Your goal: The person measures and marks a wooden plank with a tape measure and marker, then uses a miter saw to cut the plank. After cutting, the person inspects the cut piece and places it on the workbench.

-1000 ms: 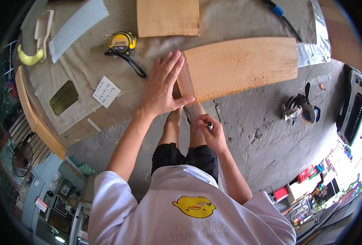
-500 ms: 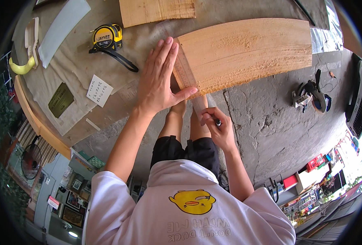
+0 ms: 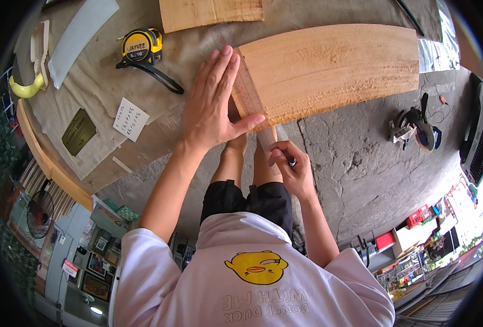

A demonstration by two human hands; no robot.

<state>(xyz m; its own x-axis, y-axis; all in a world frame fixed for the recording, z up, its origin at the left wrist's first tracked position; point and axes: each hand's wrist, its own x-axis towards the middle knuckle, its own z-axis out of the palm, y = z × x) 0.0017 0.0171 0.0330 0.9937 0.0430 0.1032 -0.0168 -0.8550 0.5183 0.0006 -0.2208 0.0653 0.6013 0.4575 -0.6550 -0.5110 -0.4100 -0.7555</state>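
My left hand (image 3: 208, 103) lies with fingers outstretched along a clear ruler (image 3: 246, 82), its thumb reaching across onto the ruler. The ruler lies across the left end of a long, curved, rough-edged wooden board (image 3: 328, 68) and sticks out past the board's near edge. My right hand (image 3: 293, 169) is closed round a dark marker (image 3: 291, 161) at the ruler's near end, its thumb against the ruler. The marker's tip cannot be seen.
On the cloth-covered table (image 3: 105, 71) lie a yellow tape measure (image 3: 140, 46), a paper note (image 3: 130, 119), a green card (image 3: 79, 132), a white curved strip (image 3: 83, 38) and another board (image 3: 208, 11). A power tool (image 3: 416, 128) sits right, over concrete floor. A fan (image 3: 39, 212) stands left.
The table and its items appear higher in the picture than a second ago. My right hand has turned, bringing its thumb onto the ruler and tilting the marker. My left hand stays on the ruler.
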